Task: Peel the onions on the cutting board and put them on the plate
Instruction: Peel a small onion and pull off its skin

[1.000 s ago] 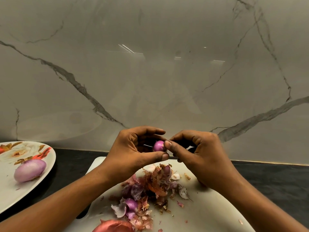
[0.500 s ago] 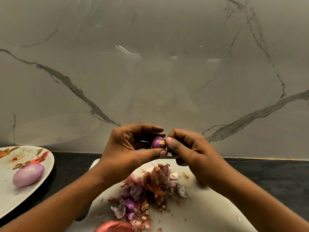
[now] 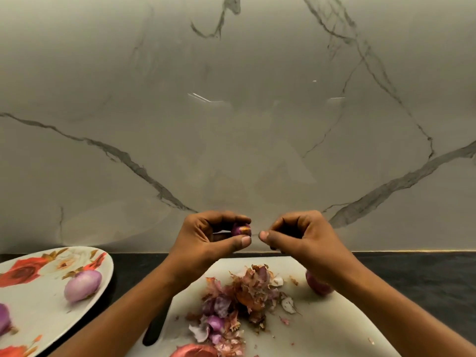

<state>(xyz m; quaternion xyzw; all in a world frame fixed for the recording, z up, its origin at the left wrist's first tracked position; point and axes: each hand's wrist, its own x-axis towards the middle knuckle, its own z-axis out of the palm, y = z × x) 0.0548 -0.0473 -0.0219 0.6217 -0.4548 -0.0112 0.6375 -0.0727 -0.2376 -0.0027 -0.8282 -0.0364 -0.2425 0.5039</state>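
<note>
Now, the white cutting board point(image 3: 334, 318) lies under your arms, with the flowery plate point(image 3: 38, 300) to its left. A heap of skins point(image 3: 247, 289) sits on the board. Your right hand point(image 3: 296, 235) is curled up; I cannot tell if it holds anything. Your left hand point(image 3: 206, 240) pinches a small onion point(image 3: 240, 230) above the board. One peeled onion point(image 3: 82, 284) rests on the plate.

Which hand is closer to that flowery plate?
Left. The left hand, gripping a small onion, hovers to the right of the plate; the right hand is further right, beyond the left one.
</note>
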